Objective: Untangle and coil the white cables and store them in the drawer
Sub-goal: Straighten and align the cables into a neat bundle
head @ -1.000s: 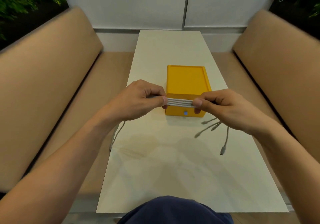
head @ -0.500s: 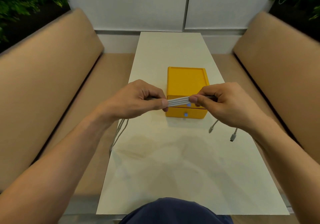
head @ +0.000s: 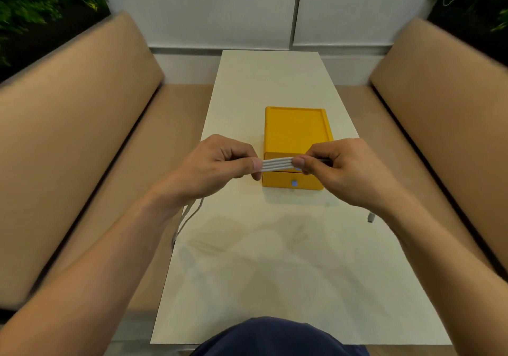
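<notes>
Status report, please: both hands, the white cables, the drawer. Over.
Left hand and right hand each pinch the white cables, stretched flat between them. Yellow drawer box behind, drawers look shut. Loose cable ends hang below both wrists.

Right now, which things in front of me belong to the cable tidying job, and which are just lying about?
Part of the job: white cables, pinched between left hand and right hand; yellow drawer box, its drawers shut.
Just there: table, benches, plants.
</notes>
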`<state>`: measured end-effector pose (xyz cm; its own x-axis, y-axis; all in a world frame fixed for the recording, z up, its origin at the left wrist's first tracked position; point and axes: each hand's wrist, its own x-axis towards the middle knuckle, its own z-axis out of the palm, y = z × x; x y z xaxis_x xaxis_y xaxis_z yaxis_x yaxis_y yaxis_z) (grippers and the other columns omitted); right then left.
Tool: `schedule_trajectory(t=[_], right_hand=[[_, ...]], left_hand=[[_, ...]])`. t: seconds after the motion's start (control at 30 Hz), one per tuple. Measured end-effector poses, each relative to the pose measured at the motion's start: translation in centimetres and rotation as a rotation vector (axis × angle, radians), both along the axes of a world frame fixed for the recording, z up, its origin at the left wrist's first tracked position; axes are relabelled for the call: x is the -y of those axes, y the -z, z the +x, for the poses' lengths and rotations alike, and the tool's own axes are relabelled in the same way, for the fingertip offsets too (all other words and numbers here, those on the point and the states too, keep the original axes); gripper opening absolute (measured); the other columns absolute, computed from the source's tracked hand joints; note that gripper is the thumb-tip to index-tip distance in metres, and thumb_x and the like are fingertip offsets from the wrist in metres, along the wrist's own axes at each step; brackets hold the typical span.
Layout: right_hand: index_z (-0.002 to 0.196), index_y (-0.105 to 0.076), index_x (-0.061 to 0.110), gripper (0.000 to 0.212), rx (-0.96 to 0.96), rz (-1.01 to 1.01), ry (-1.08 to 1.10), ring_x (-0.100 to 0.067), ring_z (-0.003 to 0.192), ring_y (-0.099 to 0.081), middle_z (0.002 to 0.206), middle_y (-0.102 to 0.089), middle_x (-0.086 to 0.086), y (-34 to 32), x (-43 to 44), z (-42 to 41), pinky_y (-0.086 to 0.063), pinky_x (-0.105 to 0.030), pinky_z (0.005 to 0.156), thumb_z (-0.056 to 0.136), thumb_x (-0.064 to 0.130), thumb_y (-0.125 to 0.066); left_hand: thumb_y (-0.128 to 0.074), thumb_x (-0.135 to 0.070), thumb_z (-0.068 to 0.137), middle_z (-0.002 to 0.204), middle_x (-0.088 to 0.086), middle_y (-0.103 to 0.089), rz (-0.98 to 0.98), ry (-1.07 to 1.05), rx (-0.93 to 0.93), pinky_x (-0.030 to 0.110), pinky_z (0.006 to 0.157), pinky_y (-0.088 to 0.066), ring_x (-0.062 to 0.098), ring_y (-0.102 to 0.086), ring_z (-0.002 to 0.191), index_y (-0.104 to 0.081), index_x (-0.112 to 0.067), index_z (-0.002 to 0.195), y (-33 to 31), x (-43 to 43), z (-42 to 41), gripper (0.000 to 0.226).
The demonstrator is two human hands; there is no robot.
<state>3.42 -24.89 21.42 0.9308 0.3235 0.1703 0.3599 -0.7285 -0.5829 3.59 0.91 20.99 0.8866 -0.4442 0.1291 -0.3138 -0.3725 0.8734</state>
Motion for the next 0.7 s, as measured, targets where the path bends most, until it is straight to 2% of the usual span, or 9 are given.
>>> schedule_trajectory(t=[0.13, 0.23, 0.3, 0.37, 0.47, 0.5, 0.57, 0.63, 0.7], right_hand=[[0.073, -0.076, 0.017, 0.034, -0.250, 0.319, -0.035, -0.012, 0.056, -0.040, 0.054, -0.051, 0.004, -0.1, 0.2, -0.9, -0.032, -0.026, 0.061, 0.094, 0.042, -0.068], [0.073, -0.074, 0.008, 0.037, -0.405, 0.496, -0.076, -0.003, 0.056, -0.041, 0.057, -0.054, 0.012, 0.2, 0.2, -1.6, -0.032, -0.025, 0.063, 0.084, 0.043, -0.068], [0.071, -0.073, 0.010, 0.036, -0.399, 0.482, -0.079, 0.000, 0.057, -0.045, 0.058, -0.057, 0.015, 0.4, 0.4, -2.0, -0.034, -0.019, 0.062, 0.082, 0.043, -0.067], [0.069, -0.073, 0.014, 0.033, -0.362, 0.447, -0.085, 0.001, 0.061, -0.051, 0.061, -0.059, 0.014, 0.5, 0.7, -2.4, -0.037, -0.013, 0.062, 0.083, 0.043, -0.067], [0.071, -0.075, 0.020, 0.037, -0.316, 0.363, -0.088, -0.009, 0.066, -0.048, 0.065, -0.060, -0.003, 1.0, 1.1, -2.8, -0.036, -0.025, 0.064, 0.088, 0.052, -0.070], [0.072, -0.075, 0.023, 0.037, -0.302, 0.329, -0.085, -0.012, 0.065, -0.046, 0.066, -0.058, -0.009, 1.2, 1.2, -2.9, -0.035, -0.030, 0.063, 0.089, 0.055, -0.069], [0.074, -0.075, 0.025, 0.036, -0.275, 0.290, -0.068, -0.014, 0.062, -0.042, 0.065, -0.053, -0.015, 1.4, 1.3, -3.1, -0.032, -0.033, 0.061, 0.089, 0.056, -0.067], [0.074, -0.076, 0.025, 0.033, -0.260, 0.293, -0.042, -0.009, 0.056, -0.038, 0.056, -0.048, -0.007, 1.5, 1.5, -3.1, -0.031, -0.026, 0.057, 0.091, 0.051, -0.064], [0.078, -0.077, 0.025, 0.030, -0.280, 0.283, -0.035, -0.006, 0.051, -0.035, 0.050, -0.044, 0.007, 1.6, 1.8, -2.9, -0.027, -0.018, 0.052, 0.094, 0.047, -0.063]], left_hand=[[-0.059, -0.034, 0.094, 0.059, -0.002, -0.038, 0.010, -0.008, -0.089, 0.020, 0.053, -0.026, 0.014, -0.032, 0.059, -0.074, -0.023, 0.076, 0.8, -0.7, -0.1, 0.026], [-0.057, -0.034, 0.097, 0.059, -0.001, -0.041, 0.020, 0.105, -0.211, 0.024, 0.054, -0.028, 0.016, -0.032, 0.057, -0.071, -0.015, 0.093, 1.2, -0.9, -0.6, 0.024], [-0.055, -0.035, 0.100, 0.061, 0.003, -0.049, 0.057, 0.157, -0.270, 0.025, 0.055, -0.036, 0.018, -0.041, 0.059, -0.068, -0.015, 0.102, 1.2, -0.9, -1.1, 0.024], [-0.052, -0.036, 0.106, 0.071, 0.006, -0.062, 0.073, 0.186, -0.290, 0.026, 0.063, -0.048, 0.019, -0.057, 0.065, -0.069, -0.013, 0.099, 1.0, -0.4, -1.5, 0.029], [-0.049, -0.034, 0.107, 0.093, 0.002, -0.074, 0.136, 0.185, -0.251, 0.031, 0.083, -0.054, 0.019, -0.073, 0.085, -0.070, -0.009, 0.098, 1.0, 1.2, -1.8, 0.033], [-0.049, -0.032, 0.108, 0.094, 0.002, -0.074, 0.133, 0.194, -0.254, 0.035, 0.085, -0.055, 0.019, -0.073, 0.087, -0.069, -0.009, 0.101, 1.1, 1.8, -1.9, 0.031], [-0.049, -0.029, 0.109, 0.085, 0.002, -0.071, 0.091, 0.205, -0.280, 0.038, 0.075, -0.055, 0.019, -0.068, 0.077, -0.067, -0.010, 0.102, 1.4, 2.9, -2.0, 0.027], [-0.051, -0.028, 0.108, 0.073, 0.001, -0.062, 0.075, 0.171, -0.255, 0.035, 0.064, -0.045, 0.017, -0.054, 0.067, -0.068, -0.018, 0.094, 1.7, 3.7, -2.0, 0.025], [-0.053, -0.029, 0.107, 0.067, -0.004, -0.054, 0.079, 0.117, -0.200, 0.035, 0.061, -0.035, 0.016, -0.044, 0.063, -0.068, -0.023, 0.087, 1.9, 3.9, -1.8, 0.026]])
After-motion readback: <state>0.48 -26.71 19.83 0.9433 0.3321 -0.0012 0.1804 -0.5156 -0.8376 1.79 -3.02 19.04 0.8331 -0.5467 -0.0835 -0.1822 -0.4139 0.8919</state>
